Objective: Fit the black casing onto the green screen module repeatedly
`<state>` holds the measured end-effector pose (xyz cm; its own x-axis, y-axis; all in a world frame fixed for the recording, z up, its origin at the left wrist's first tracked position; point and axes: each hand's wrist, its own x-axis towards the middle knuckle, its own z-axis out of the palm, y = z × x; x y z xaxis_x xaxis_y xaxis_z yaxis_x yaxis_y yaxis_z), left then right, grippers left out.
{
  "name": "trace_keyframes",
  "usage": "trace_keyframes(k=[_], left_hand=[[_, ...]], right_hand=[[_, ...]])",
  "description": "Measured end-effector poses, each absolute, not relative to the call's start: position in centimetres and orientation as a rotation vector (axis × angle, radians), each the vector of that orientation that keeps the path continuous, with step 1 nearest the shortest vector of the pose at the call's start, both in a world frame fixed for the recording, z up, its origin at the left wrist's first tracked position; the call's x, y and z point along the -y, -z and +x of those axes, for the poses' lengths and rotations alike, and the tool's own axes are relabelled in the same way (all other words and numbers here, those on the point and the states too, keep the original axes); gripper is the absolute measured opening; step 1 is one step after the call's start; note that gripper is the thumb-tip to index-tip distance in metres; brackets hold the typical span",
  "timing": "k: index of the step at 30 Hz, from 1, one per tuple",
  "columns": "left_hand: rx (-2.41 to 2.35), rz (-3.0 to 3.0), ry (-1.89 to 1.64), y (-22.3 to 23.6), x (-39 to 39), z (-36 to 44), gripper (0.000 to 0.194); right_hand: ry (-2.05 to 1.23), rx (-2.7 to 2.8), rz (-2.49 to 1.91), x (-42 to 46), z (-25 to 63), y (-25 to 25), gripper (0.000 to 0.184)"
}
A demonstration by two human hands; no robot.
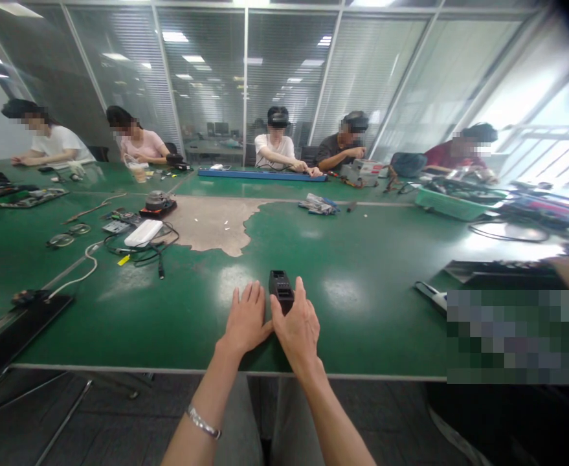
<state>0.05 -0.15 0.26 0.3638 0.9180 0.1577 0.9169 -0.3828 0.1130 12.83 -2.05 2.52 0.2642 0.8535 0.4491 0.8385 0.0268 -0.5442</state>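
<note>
1. Two bare hands of mine rest near the front edge of the green table [376, 310], a silver bracelet [203, 422] around my left wrist.
2. My left hand [248, 317] lies palm down on the tabletop, fingers stretched forward, grasping nothing; its thumb reaches across toward my right hand.
3. My right hand [300, 327] is at the near end of a black oblong device [280, 282], thumb over its left side and index finger extended along its right. I cannot tell whether my fingers are squeezing it.
4. That device lies in front of me on the table, pointing away, its upper face showing recessed slots.
5. Ahead and to the left, well apart from my hands, are a white box [143, 233], a tangle of black cable [161, 266] with a yellow tag [123, 260] beside it, and a pair of glasses [61, 240].
6. Beyond the device are a bare brownish patch [211, 223] in the green surface and, farther right, a crumpled grey cloth-like bundle [318, 204].
7. Across the table, one person [275, 145] has both hands by a long blue bar [262, 175]; a green basket [459, 204] piled with parts stands to the far right.
</note>
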Motion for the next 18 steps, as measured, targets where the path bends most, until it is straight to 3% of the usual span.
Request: trace_keyframes(k=[7,18], left_hand=[[-1.769,2.560,-0.359,-0.3,0.2,0.3,0.079],[-1.740,2.557,-0.368,-0.5,0.3,0.3,0.070]], right_hand=[[-0.042,1.374,-1.679,1.1,15.7,-4.4,0.078],[-0.063,1.368,-1.746,1.1,19.7,-0.8,0.078]])
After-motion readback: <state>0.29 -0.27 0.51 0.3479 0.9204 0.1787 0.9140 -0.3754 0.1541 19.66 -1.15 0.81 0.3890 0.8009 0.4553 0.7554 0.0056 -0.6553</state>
